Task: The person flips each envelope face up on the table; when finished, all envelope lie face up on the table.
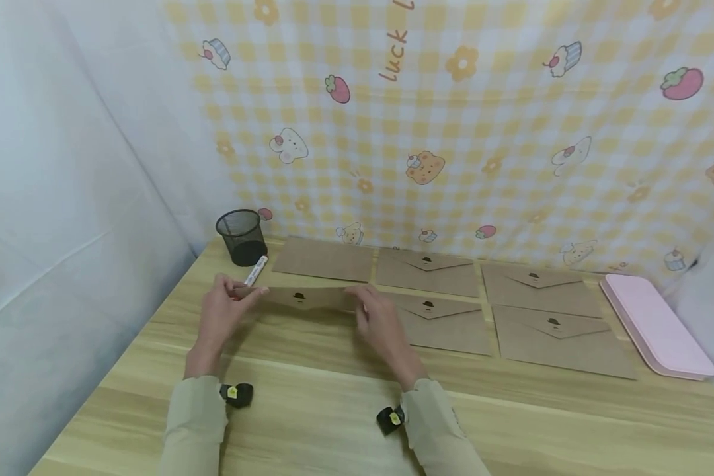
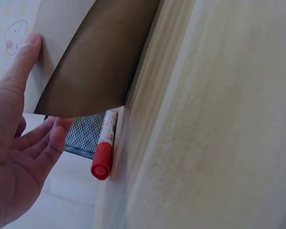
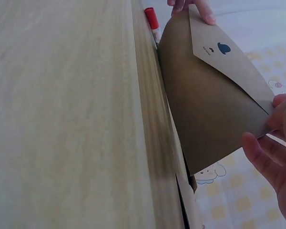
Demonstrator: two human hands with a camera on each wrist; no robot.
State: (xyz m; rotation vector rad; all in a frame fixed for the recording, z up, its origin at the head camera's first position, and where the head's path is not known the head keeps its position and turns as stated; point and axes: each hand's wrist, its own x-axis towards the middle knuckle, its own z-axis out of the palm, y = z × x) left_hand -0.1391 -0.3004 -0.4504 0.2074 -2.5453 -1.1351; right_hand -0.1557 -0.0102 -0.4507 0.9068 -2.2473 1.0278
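Observation:
A brown kraft envelope [image 1: 318, 297] with a small black hat print on its flap is held up at a tilt, its lower edge at or near the table. My left hand [image 1: 219, 317] pinches its left upper corner, thumb on the flap side and fingers behind. At the other end, my right hand [image 1: 383, 327] grips the right upper corner between thumb and fingers. The right wrist view shows the envelope's front [image 3: 207, 105] slightly bowed, its pointed flap lying down. Beside my left hand lies a white marker with a red cap [image 2: 103, 157].
Several similar envelopes lie in rows behind and to the right, including a flap-less-looking one [image 1: 323, 259] at the back. A black mesh pen cup [image 1: 240, 228] stands at the back left. A pink case [image 1: 657, 324] lies at the far right of the wooden table [image 1: 309, 410].

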